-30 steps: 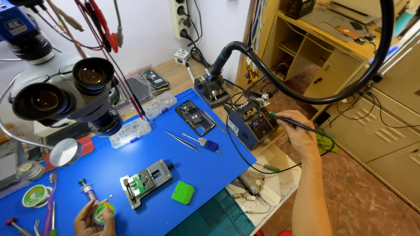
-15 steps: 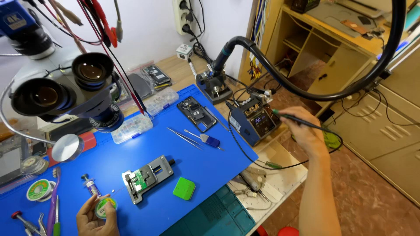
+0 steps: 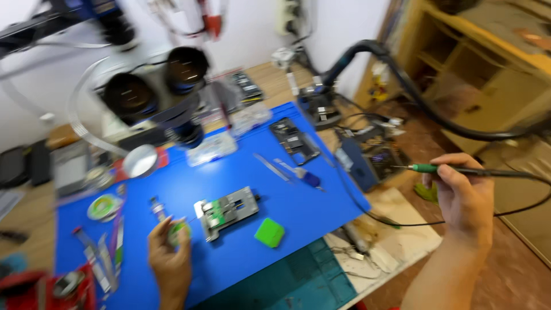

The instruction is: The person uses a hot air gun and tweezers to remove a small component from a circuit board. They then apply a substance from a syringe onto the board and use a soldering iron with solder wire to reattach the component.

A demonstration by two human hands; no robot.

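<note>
the right hand (image 3: 465, 192) is closed in a pen grip around a slim soldering iron with a green collar and black handle (image 3: 453, 169), held level out past the right edge of the bench, its fine metal tip aimed left at the dark blue soldering station box (image 3: 373, 163). the iron's black cord (image 3: 402, 221) sags below the hand and runs back toward the bench.

the left hand (image 3: 169, 258) is curled at the near left of the blue silicone work mat (image 3: 321, 206), fingers pinched on a small round green-and-white spool (image 3: 178, 232). just right of it sits a grey metal board-holding fixture with a green circuit board clamped in it (image 3: 227, 209); a bright green square block (image 3: 269, 232) lies near that.

farther back on the mat lie metal tweezers (image 3: 267, 166), a blue-handled tool (image 3: 304, 178) and a dark opened phone frame (image 3: 294, 139). black microscope eyepieces (image 3: 155, 86) stand at the far left.

hazards, as judged: the frame is motion-blurred, so tip position is uncertain. a presumably hot tip swung inward could touch the cord, the mat or the left hand. the slack cord could snag the bench edge and pull the iron off line.
</note>
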